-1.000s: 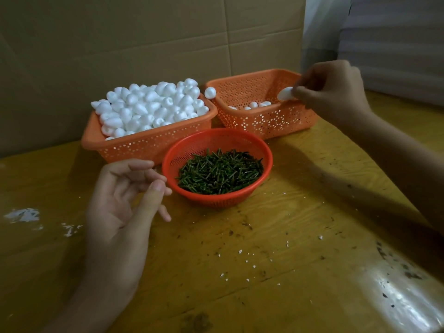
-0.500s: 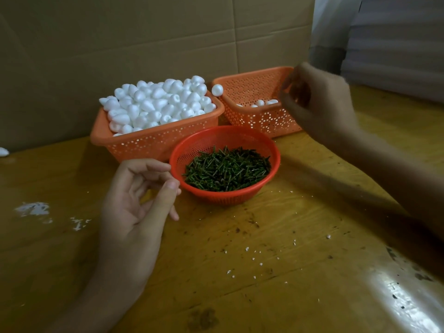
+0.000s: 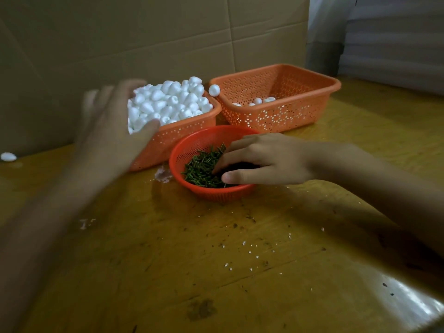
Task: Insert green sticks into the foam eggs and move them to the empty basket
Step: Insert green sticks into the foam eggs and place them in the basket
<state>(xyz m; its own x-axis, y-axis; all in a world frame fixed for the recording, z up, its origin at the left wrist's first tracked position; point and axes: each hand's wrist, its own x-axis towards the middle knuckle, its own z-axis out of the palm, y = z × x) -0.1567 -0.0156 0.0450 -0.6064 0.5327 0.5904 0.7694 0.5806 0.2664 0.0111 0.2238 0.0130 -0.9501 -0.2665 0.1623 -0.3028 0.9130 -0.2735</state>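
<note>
White foam eggs [image 3: 173, 102] are heaped in the left orange basket [image 3: 187, 133]. The right orange basket [image 3: 288, 114] holds a few eggs [image 3: 258, 101] on its floor. One egg [image 3: 213, 90] rests on the rims between the two baskets. In front stands a round red basket [image 3: 192, 145] of green sticks [image 3: 200, 167]. My left hand [image 3: 110, 131], blurred, hovers open over the near left corner of the egg heap. My right hand [image 3: 262, 159] lies in the red basket, fingers spread on the sticks; I cannot see whether it pinches one.
The baskets stand on a yellow-brown wooden table [image 3: 240, 260] speckled with foam crumbs. A cardboard wall [image 3: 144, 32] rises right behind them. A stray egg [image 3: 8, 156] lies at the far left by the wall.
My right hand has let go of an egg at the right basket and come down into the red basket. My left hand has risen from the table to the egg heap.
</note>
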